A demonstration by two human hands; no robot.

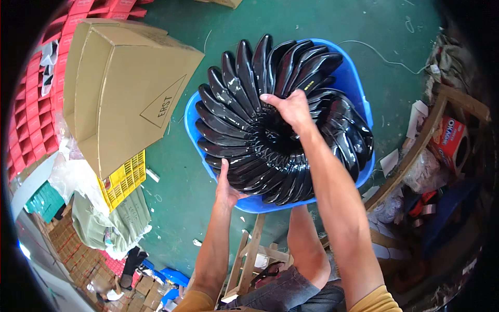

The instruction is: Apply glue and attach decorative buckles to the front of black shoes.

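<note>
A large coil of glossy black curved pieces (pixel 228 117), overlapping like fanned petals, rests in a blue plastic tub (pixel 358 78). Their exact kind does not show. My left hand (pixel 226 188) grips the coil's lower left edge, its thumb on top and the other fingers mostly hidden below. At the upper middle, my right hand (pixel 292 110) holds the inner ends of several pieces. Its thumb presses on them, while the remaining fingers are partly hidden. My right forearm crosses the coil's right side. A small yellow mark shows on one piece near the right hand.
At left stands a tall open cardboard box (pixel 135 88), with a yellow crate (pixel 125 179) and stacked red boxes (pixel 36 114) beyond. Wooden framing (pixel 410 166) and a red package (pixel 451 138) are at right. A wooden stool (pixel 249 260) stands by my legs on the green floor.
</note>
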